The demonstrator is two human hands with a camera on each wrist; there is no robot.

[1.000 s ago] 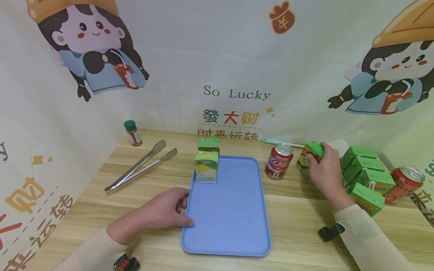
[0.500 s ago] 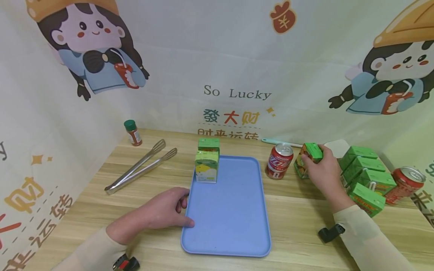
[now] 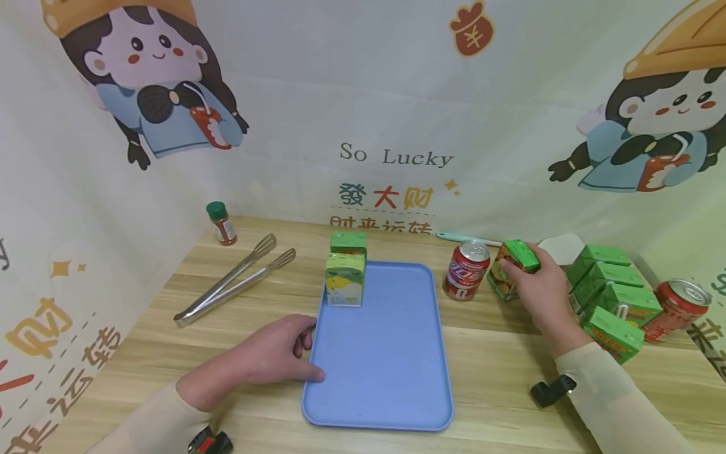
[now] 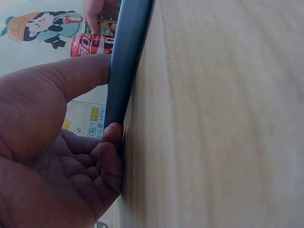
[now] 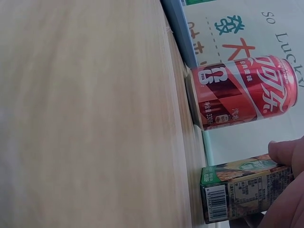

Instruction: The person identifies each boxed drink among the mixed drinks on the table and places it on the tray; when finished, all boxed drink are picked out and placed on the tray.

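My left hand (image 3: 272,353) pinches the left edge of a blue tray (image 3: 386,366), its thumb on top of the rim. In the left wrist view, the fingers (image 4: 110,161) curl in at the tray's underside. My right hand (image 3: 541,296) grips a green-topped drink carton (image 3: 518,255) by its upper part. The right wrist view shows the barcode on this carton (image 5: 217,202), whose bottom end is close to the table. A red cola can (image 3: 466,271) stands just left of it. Two more cartons, one yellow-green (image 3: 345,287) and one green (image 3: 348,239) behind it, stand at the tray's far left corner.
Several green cartons (image 3: 612,284) cluster right of my right hand, with another red can (image 3: 677,309) beside them. A pale-green-handled utensil (image 3: 465,238) lies along the back. Metal tongs (image 3: 238,277) and a green-capped spice bottle (image 3: 222,224) are at the left. A printed cloth backs the table.
My right hand has shifted slightly left with the carton, which has turned from tilted to more upright. My left hand and the tray have stayed put.
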